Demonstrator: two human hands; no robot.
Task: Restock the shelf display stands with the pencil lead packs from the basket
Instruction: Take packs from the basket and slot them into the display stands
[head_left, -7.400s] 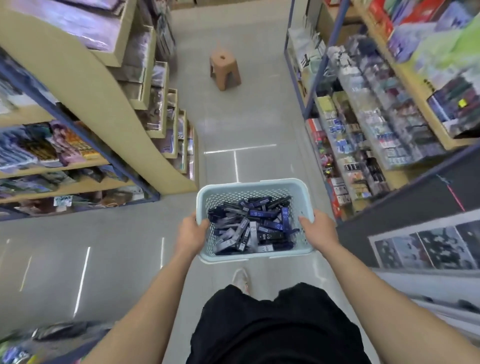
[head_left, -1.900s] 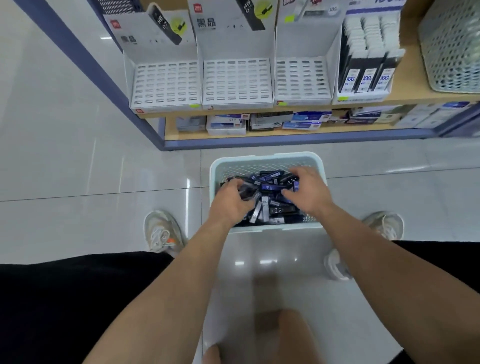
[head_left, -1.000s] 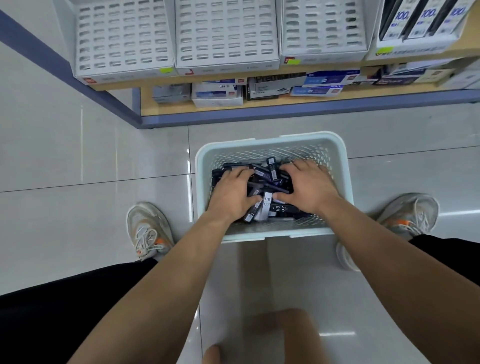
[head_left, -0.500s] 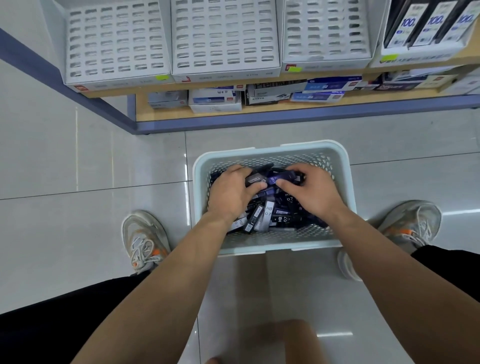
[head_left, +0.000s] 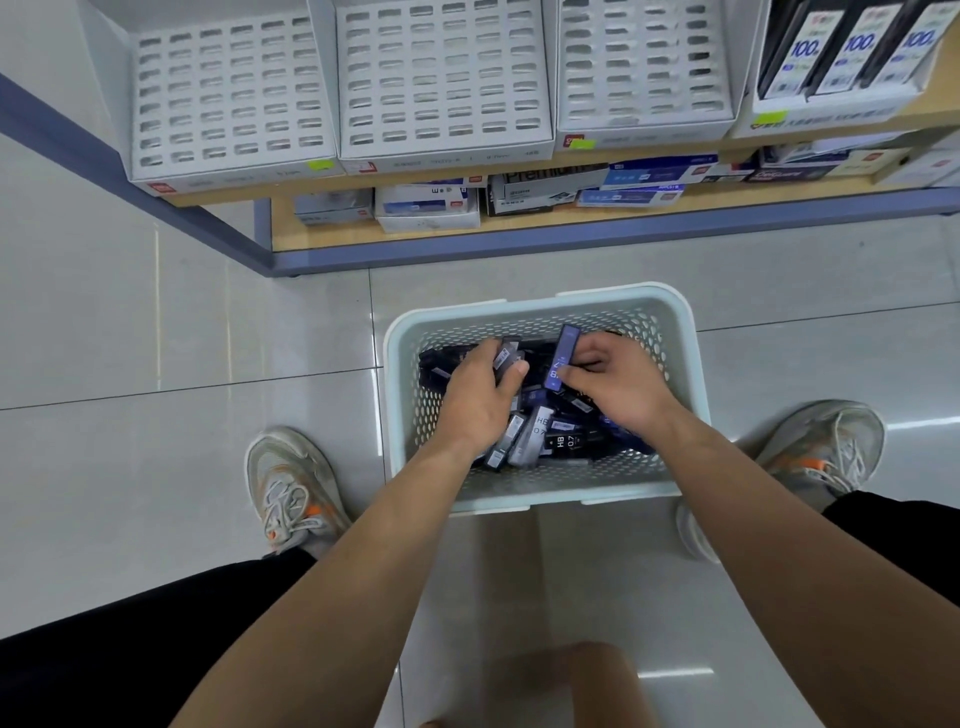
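Note:
A pale blue perforated basket (head_left: 680, 332) stands on the floor between my feet, holding several dark pencil lead packs (head_left: 558, 441). Both hands are inside it. My left hand (head_left: 480, 397) grips a dark and grey pack (head_left: 505, 358) between thumb and fingers. My right hand (head_left: 621, 387) pinches a purple-blue pack (head_left: 562, 356), lifted upright above the pile. Three white slotted display stands (head_left: 441, 83) sit side by side on the shelf above; their slots look bare.
A fourth stand (head_left: 852, 47) at the top right holds black-and-white "100" packs. Boxes (head_left: 431, 205) lie on the bottom shelf behind a blue-grey frame (head_left: 571, 244). My sneakers (head_left: 291, 488) flank the basket on glossy tile.
Over the last second both hands dug through the pile. My right hand has lifted a purple-blue pack upright, and my left hand has closed round another pack.

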